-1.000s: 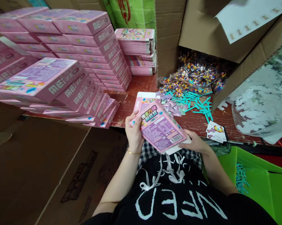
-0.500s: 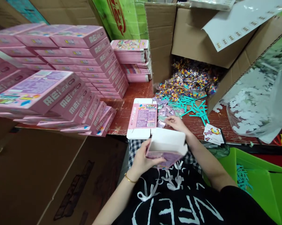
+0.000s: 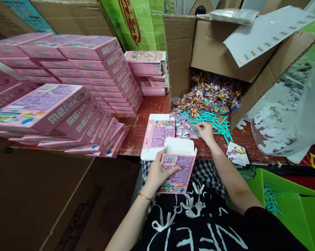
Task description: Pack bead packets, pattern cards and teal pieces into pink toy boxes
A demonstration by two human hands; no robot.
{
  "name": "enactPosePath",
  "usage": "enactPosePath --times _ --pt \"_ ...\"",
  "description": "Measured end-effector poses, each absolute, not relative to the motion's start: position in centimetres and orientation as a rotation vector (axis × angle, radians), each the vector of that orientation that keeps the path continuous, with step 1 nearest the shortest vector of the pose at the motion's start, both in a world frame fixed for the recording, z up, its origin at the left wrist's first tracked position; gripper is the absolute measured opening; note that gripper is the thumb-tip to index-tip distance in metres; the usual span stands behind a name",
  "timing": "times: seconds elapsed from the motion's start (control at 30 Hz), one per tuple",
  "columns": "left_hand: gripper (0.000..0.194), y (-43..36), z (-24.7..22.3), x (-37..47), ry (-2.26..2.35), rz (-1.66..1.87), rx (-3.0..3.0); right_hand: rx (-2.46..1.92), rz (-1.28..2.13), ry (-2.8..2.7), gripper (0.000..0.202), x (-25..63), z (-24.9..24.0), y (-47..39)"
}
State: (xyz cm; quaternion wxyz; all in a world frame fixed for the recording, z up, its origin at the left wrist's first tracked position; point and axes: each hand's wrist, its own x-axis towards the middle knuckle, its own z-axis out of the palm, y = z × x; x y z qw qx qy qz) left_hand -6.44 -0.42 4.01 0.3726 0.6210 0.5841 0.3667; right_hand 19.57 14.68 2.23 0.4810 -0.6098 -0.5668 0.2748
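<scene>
My left hand (image 3: 161, 171) grips a pink and purple cardboard box (image 3: 182, 174) over my lap, thumb across its printed back. The box's white top flaps stand up, and its inside is hidden from here. Over the table, my right hand (image 3: 205, 132) has its fingertips pinched together at the edge of a heap of teal plastic sticks (image 3: 220, 122). Whatever lies between those fingertips is too small to make out. Just left of it are small purple packets (image 3: 185, 128). A flattened pink carton (image 3: 158, 134) lies on the table behind the held box.
Pink boxes (image 3: 90, 64) are stacked high at the left, with folded cartons (image 3: 147, 69) behind. A cardboard box (image 3: 179, 52) spills bags of colourful beads (image 3: 207, 92). Printed cards (image 3: 237, 153), a bag of white pieces (image 3: 272, 129) and a green bin (image 3: 290, 195) are at right.
My right hand has moved right, from the purple packets to the teal sticks. My left hand has tipped the box so that its printed back faces me.
</scene>
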Motion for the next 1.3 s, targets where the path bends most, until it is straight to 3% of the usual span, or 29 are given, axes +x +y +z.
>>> enactPosePath --times 0.17,0.3,0.37,0.5,0.57,0.63,0.77,0.9,0.97,1.13,1.2,1.3 --pt "0.084 1.3 5.5 -5.2 1.492 0.899 1.630 -1.151 0.862 -1.519 0.027 16.9 7.2 10.7" --pt "0.077 3.3 6.7 -6.0 1.456 1.035 1.561 -0.993 1.033 -1.764 0.034 15.2 7.4 11.3" --pt "0.078 5.0 6.6 -7.5 1.534 1.091 1.480 -1.116 0.843 -1.736 0.035 15.9 6.0 13.9" --pt "0.105 8.4 5.7 -11.2 1.714 1.272 1.436 -1.588 0.334 -1.781 0.041 18.6 2.2 19.9" --pt "0.112 8.9 5.6 -11.7 1.809 1.365 1.537 -1.665 0.223 -1.831 0.031 19.6 1.2 21.6" --pt "0.106 8.2 5.8 -10.6 1.761 1.409 1.586 -1.598 0.118 -1.822 0.028 20.0 1.2 21.6" --pt "0.074 6.2 6.1 -5.4 1.047 1.153 1.043 -1.183 -0.015 -1.961 0.037 18.7 3.0 15.1" --pt "0.051 5.9 4.9 -0.7 0.818 0.871 0.563 -0.791 0.212 -2.343 0.031 19.6 5.3 5.4" --pt "0.044 5.7 4.0 0.5 0.874 0.898 0.557 -0.983 0.359 -2.279 0.039 23.4 5.6 3.2" --pt "0.048 3.8 3.0 1.2 0.876 0.879 0.663 -2.188 0.363 -1.867 0.063 37.8 3.2 5.4" --pt "0.048 3.2 2.9 1.3 0.886 0.832 0.685 -2.410 0.528 -1.822 0.054 41.4 2.0 6.8" --pt "0.050 2.8 2.4 1.5 0.913 0.823 0.691 -2.394 0.678 -1.797 0.030 43.3 1.2 8.2"
